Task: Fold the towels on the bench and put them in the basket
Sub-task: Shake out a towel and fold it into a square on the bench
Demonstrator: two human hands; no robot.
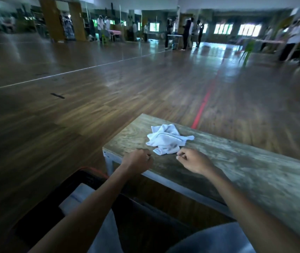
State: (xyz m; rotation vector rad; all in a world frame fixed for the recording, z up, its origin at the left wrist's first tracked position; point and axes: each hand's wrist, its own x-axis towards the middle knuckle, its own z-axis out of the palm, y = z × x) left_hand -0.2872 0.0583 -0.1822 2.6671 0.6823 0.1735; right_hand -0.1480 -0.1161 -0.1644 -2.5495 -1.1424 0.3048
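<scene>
While a crumpled white towel (167, 140) lies near the end of a worn wooden bench (236, 161), a person's two hands rest on the board just short of it. The left hand (138, 159) is curled into a loose fist and holds nothing. The right hand (191, 159) is also curled and empty, its fingertips just beside the towel's near corner. Below the left forearm, a dark basket (90, 170) holds a folded towel (78, 198). A red line (203, 103) crosses the floor (109, 84) beyond.
</scene>
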